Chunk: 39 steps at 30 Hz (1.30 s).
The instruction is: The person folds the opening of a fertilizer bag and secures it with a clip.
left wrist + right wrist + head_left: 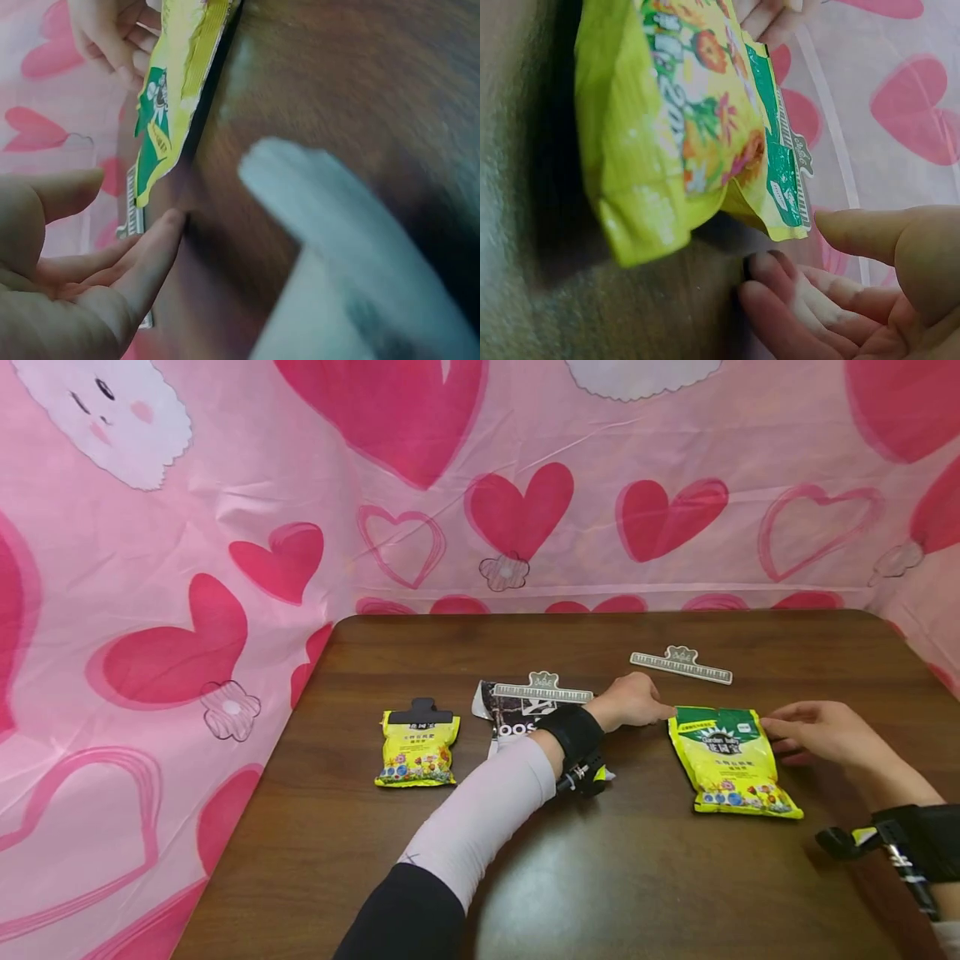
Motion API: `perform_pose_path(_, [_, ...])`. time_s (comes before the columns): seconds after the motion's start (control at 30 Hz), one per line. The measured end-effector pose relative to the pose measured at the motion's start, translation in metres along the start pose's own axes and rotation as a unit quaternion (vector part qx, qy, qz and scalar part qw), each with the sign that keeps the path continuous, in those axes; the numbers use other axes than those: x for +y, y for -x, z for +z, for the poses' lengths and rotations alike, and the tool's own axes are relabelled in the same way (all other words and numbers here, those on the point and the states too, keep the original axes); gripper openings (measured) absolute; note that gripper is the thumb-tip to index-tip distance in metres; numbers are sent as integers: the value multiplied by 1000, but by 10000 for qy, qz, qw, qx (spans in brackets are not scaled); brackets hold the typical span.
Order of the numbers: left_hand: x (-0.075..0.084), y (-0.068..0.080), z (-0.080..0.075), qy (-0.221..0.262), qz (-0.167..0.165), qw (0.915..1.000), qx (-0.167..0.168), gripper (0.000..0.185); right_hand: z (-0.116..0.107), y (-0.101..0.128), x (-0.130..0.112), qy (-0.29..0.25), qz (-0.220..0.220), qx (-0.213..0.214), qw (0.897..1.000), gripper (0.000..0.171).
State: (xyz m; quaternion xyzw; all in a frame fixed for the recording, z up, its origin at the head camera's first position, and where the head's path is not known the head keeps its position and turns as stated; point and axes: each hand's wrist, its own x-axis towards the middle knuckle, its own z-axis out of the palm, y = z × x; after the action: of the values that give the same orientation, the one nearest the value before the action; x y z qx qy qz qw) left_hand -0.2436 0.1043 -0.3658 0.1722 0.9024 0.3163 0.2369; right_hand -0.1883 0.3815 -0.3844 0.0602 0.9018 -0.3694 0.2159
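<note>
A yellow and green packet [731, 764] with flowers printed on it lies on the table at the right. My left hand [632, 702] is at its top left corner; in the left wrist view the thumb and fingers [150, 255] are spread apart, with nothing between them. From the other side my right hand [828, 733] reaches toward the top right corner. In the right wrist view its thumb [862, 232] is near the packet's green edge and the fingers are loosely bent below. A long white clip [681, 665] with a keyboard pattern lies behind the packet.
Partly hidden by the left forearm is a black and white bag [510, 714], with a similar white clip [543, 689] at its top. Farther left lies a smaller-looking yellow packet [416, 756] under a black clip [422, 711]. Pink heart-patterned cloth [555, 527] hangs behind the table [600, 877].
</note>
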Motion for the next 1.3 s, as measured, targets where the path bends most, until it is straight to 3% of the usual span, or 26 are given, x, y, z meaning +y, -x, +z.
perform_pose_path(0.43, [5, -8, 13, 1082, -447, 9925, -351, 41, 7, -1, -2, -211, 189, -386, 9989, 72])
perform_pose_path(0.77, [5, -6, 14, 950, -256, 9944, -386, 30, 11, -1, -2, -287, 204, -279, 9990, 71])
perform_pose_path(1.3, [-2, -2, -1, 1892, 66, 9815, -297, 26, 14, 4, -11, -641, -111, 87, 9978, 66])
